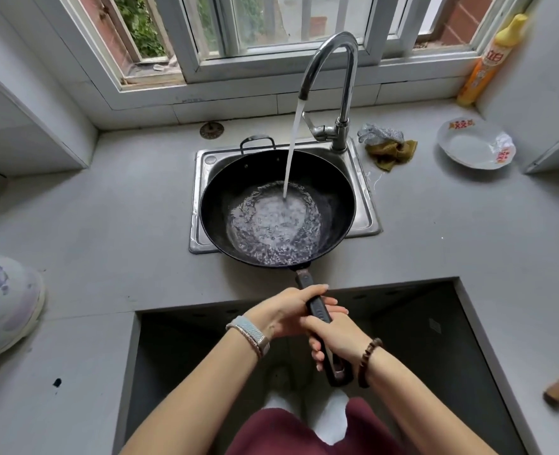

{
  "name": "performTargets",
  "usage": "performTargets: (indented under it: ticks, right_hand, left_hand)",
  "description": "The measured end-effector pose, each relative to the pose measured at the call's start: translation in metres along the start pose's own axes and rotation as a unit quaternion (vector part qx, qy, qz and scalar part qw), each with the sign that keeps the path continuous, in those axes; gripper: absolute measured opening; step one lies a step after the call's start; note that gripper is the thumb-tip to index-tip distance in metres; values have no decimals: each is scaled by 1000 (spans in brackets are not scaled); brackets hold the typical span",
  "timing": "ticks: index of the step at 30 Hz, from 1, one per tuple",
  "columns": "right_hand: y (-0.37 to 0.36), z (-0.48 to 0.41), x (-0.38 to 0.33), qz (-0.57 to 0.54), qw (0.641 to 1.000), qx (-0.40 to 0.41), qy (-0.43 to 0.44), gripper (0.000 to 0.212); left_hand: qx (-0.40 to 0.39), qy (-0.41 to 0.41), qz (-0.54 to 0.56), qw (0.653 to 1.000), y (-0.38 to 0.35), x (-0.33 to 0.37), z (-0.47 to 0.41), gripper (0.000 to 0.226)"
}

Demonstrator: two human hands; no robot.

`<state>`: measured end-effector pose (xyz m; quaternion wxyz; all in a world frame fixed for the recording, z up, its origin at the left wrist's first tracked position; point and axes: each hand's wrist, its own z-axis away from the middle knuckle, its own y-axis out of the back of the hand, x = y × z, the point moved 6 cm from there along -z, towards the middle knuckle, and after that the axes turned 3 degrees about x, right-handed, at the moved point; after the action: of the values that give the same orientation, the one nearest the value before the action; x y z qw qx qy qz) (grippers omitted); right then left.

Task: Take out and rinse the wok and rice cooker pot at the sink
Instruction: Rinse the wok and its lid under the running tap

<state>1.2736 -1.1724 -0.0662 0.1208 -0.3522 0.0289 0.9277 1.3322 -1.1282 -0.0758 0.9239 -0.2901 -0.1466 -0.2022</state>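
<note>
- Gripped nearest the camera, the wok handle (317,310) is held by two hands. The left hand (284,311) is curled round it on the sink side. The right hand (335,339) is closed round it further back, toward the handle's free end.
- One wok (238,192) is set over the sink (367,221), and most of the basin is covered by its bowl.
- The bowl is found straight ahead of the fingers, and the wok's long axis is laid from the sink back toward the person.
- The left hand is placed nearer the bowl, so a tilt to pour is judged to be steered there and levered by the right hand.
- One stream of water (291,149) is dropped from one tap (344,77), which is mounted at the sink's back right, into a pool in the bowl.
- Rinsing of the wok is judged under way; no rice cooker pot is seen.
- Left of the sink, one round metal disc (211,130) is seen.
- Right of the sink, two cloths (390,149), one plate (468,149) and one yellow bottle (488,64) are counted.
</note>
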Motion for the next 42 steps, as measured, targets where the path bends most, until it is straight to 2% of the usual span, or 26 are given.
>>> performTargets:
  ticks: [7,13,22,25,30,35,42]
  right_hand:
    - [-7,3,-28,-49,998,-23,13,23]
    - [-4,1,-6,-32,999,-27,1,21]
    - [5,-5,26,2,999,46,-10,24]
    - [5,-5,24,-10,998,55,0,17]
    - [0,-6,21,-52,998,24,4,10]
    - [3,-4,12,-68,998,7,1,14]
    - [-7,-10,-16,-164,983,-86,-10,28]
  left_hand:
    - [-3,-19,-15,1000,-2,19,8,34]
    - [6,-15,-21,1000,1,3,1,34]
    - [13,2,-1,1000,1,-15,-6,31]
    - [31,-22,12,999,2,-12,-6,29]
    - [86,-62,6,994,4,-7,-8,26]
    - [135,-98,-23,986,4,-1,-7,24]
    - [203,-144,-47,967,8,28,5,29]
